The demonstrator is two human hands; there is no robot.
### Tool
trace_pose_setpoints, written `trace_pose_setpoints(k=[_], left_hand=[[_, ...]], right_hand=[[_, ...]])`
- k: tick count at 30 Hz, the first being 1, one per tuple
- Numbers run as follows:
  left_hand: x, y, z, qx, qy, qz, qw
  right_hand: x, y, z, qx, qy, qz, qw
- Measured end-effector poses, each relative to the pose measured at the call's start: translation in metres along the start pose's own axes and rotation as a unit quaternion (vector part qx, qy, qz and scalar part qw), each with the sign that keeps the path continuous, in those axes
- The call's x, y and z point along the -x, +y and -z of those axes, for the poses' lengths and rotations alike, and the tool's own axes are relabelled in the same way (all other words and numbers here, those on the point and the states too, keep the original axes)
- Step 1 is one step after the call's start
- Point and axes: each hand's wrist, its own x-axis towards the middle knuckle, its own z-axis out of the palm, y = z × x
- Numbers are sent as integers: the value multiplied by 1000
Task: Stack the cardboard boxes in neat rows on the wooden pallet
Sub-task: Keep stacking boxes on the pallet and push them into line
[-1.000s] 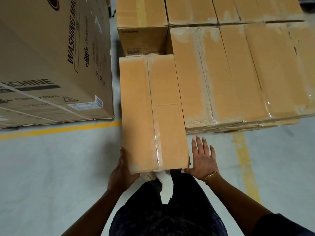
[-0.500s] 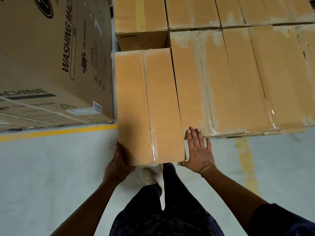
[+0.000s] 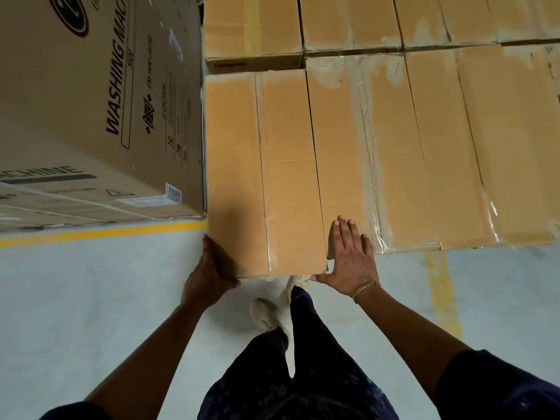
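Seating is the step in hand: the cardboard box (image 3: 263,177) lies at the left end of the near row, its long side against the neighbouring box (image 3: 339,140), its far end close to the Crompton box (image 3: 254,25), and its near end jutting past the front edge of that row. Our hands are apart. The left hand (image 3: 212,277) cups the near-left corner with its fingers curled under and out of sight. The right hand (image 3: 351,262) lies flat, fingers straight along the seam between the two boxes and thumb spread across the near end. We judge that the next move calls for a level push forward from both hands until the front faces line up, keeping clear of the washing machine carton (image 3: 91,116) just to the left. The wooden pallet is hidden under the load. We count one box in hand, at least two more beside it in the near row, and at least three in the far row; torn tape and seams blur the count at the right edge. There is one washing machine carton, standing by a yellow floor line (image 3: 106,233).
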Motion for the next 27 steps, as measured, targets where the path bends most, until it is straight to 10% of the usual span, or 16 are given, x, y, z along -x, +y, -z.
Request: trace_pose_setpoints(k=[27], left_hand=[[-15, 14, 7, 0, 20, 11, 1000]], right_hand=[[-7, -3, 22, 20, 54, -7, 998]])
